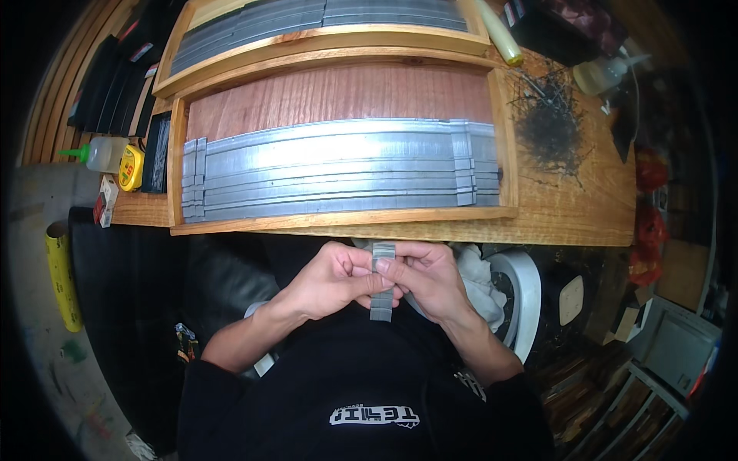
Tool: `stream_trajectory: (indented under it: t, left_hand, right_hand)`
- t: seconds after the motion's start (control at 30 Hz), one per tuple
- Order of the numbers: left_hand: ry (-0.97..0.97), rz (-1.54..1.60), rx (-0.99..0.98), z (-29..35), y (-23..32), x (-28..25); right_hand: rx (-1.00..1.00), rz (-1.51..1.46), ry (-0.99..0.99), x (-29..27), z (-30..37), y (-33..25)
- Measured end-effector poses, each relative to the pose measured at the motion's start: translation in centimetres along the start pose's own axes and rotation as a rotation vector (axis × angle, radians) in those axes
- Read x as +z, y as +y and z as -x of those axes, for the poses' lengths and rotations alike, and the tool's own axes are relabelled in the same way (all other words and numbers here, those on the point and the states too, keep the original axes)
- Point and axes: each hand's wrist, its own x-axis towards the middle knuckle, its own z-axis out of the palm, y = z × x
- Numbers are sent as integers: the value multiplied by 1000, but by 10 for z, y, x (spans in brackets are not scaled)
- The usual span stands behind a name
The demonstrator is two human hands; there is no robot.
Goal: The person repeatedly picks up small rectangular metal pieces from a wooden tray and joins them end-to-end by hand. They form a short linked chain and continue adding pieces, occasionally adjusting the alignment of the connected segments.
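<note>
My left hand [338,278] and my right hand [427,278] meet in front of my body, just below the table edge. Between them they grip a short, narrow grey strip [380,308] with crosswise lines, upright in the picture. It looks like several small metal pieces set in a row; their exact kind is too small to tell. Both thumbs press on its face, and the fingers behind it are partly hidden. Beyond my hands, a wooden tray [346,220] holds rows of long silvery strips [323,165], with a few short pieces laid across them at both ends.
Behind it stands a second wooden tray [323,46] with grey strips. Dark metal scraps [547,115] lie at right, near a clear bottle [600,77]. A yellow tape measure [131,168] and a green-tipped bottle [106,154] are at left. A white chair [523,300] shows below the table.
</note>
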Motion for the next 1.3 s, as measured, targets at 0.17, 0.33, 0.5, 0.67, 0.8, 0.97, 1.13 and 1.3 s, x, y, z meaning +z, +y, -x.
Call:
stream_trajectory:
  t: [0.17,0.33,0.5,0.67,0.8,0.97,1.13,1.3]
  left_hand:
    - [-8,-102,84,8,-12,4]
    - [24,-56,92,11,-17,8]
    - [-14,23,50,10,-10,5]
    - [-35,-7,20,-4,1,-10]
    - [-22,5,-5,-4,1,-12]
    - [2,61,-21,-5,-1,-8]
    - [-25,41,-7,-5,-1,-8]
    - [-6,-67,89,8,-7,1]
  right_hand:
    - [22,60,36,4,6,3]
    - [-57,68,42,9,10,9]
    - [-4,20,8,8,8,0]
    - [53,-57,-1,2,-3,4]
    - [7,-12,20,4,-4,5]
    - [-9,-10,18,1,-8,7]
    - [-45,27,8,-4,-7,14]
    - [-16,130,27,9,5,-3]
